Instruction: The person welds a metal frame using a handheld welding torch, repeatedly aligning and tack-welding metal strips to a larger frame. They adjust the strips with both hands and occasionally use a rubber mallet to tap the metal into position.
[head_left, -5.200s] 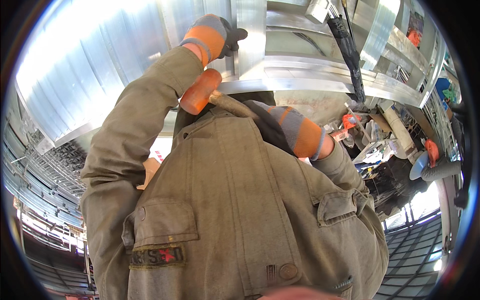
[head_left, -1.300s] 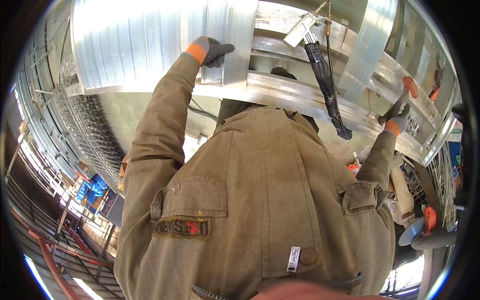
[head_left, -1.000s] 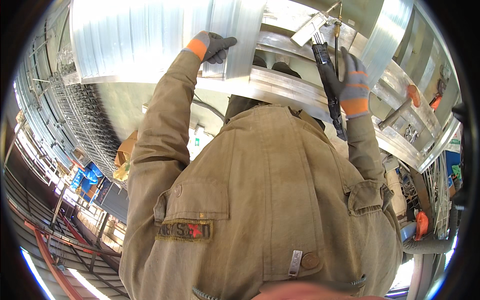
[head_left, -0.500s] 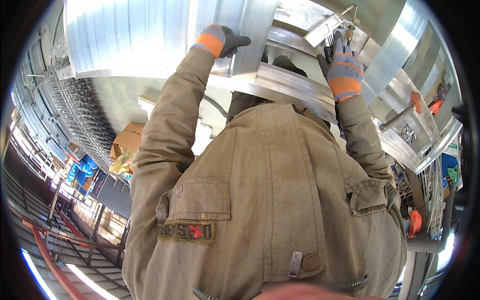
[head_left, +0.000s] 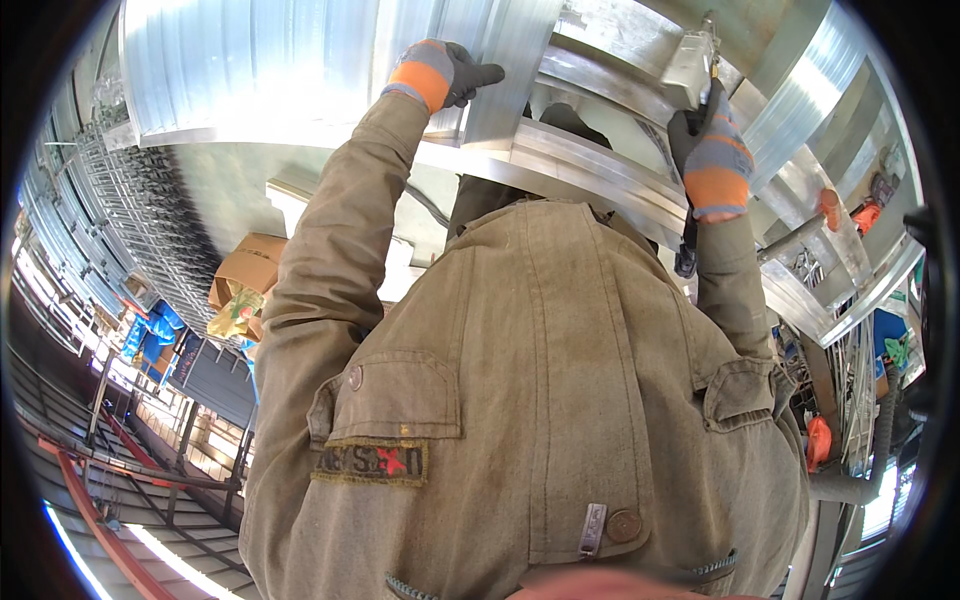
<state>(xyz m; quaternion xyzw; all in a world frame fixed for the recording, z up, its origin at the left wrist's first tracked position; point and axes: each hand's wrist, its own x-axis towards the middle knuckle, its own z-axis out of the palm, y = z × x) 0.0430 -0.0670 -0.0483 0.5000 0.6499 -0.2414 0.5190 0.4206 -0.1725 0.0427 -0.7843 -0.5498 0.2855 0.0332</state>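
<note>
An orange-headed hammer (head_left: 829, 208) lies right of the silver box-headed tool (head_left: 688, 72), over the metal frame (head_left: 610, 165); its mostly hidden black handle (head_left: 686, 258) the right gloved grip (head_left: 714, 148) grasps. The left gloved grip (head_left: 443, 76), on ribbed silver panels (head_left: 250, 70): I cannot tell.

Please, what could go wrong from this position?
The mallet lies on the open metal frame; if jolted, it might fall through. The silver-headed tool in the right grip could slip, and a dark shoe shows below. The left grip, close to metal edges, might get pinched.
</note>
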